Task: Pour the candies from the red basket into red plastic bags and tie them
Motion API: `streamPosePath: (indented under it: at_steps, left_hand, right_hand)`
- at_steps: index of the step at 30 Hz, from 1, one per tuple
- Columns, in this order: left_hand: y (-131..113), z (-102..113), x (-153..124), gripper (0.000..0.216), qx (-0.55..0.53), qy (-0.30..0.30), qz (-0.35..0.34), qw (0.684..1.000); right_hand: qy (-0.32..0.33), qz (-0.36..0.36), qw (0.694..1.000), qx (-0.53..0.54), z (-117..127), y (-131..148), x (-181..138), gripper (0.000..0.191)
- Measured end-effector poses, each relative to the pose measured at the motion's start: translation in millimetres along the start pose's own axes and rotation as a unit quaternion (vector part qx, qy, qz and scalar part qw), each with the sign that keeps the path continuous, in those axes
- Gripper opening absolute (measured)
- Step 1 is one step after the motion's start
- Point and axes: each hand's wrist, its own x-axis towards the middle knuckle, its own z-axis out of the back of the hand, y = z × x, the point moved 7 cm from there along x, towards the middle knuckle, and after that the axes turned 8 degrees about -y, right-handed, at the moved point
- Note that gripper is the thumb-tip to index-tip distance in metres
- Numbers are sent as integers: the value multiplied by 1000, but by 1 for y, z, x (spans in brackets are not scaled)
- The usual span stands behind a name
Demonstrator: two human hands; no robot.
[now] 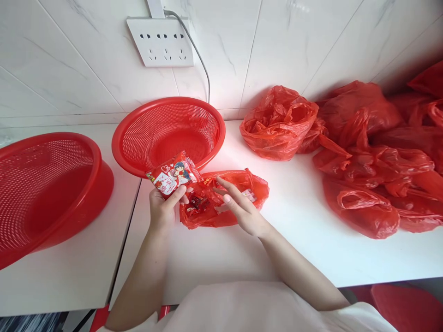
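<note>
My left hand (pixel 164 205) is closed on a red printed snack packet (pixel 173 175) with cartoon figures, held tilted in front of the near basket rim. An opened red plastic bag (pixel 254 182) lies on the white table just right of it. Inside the bag are small dark wrapped pieces (pixel 196 203) and a pale wrapped piece (pixel 249 194). Over the bag's right half is my right hand (pixel 242 210), fingers apart and reaching left across the bag. Its fingertips are near the bag's plastic; I cannot tell whether they touch it.
Behind the bag stands a red perforated basket (pixel 117 147); a second red basket (pixel 100 193) is at the left. Several filled red bags (pixel 360 161) crowd the right side, with another red bag (pixel 277 124) by the wall. A socket panel (pixel 162 44) with a grey cable is on the wall.
</note>
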Motion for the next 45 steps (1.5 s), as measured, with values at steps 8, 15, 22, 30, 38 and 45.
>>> streamPosePath:
  at_steps: [8, 15, 22, 30, 38, 45]
  left_hand:
    - [3, 1, -1, 18, 3, 2, 7, 1000]
    - [2, 1, -3, 16, 29, 13, -17, 999]
    - [-7, -2, -6, 18, 56, 53, -58, 995]
    - [4, -2, -4, 18, 39, 10, -15, 999]
    - [0, -4, -6, 20, 70, 2, -18, 997]
    - [-1, -5, -11, 34, 115, 22, -29, 993]
  right_hand:
    - [-37, 197, 844, -498, -1, -19, 25, 46]
    - [-107, 114, 931, -330, 13, -22, 32, 30]
    - [-116, -125, 965, 197, 31, -38, 19, 30]
    - [-141, -93, 982, 82, 30, -32, 14, 33]
    - [-26, 125, 964, -232, -3, -3, 14, 27]
    - [83, 228, 815, -526, -24, -9, 60, 33]
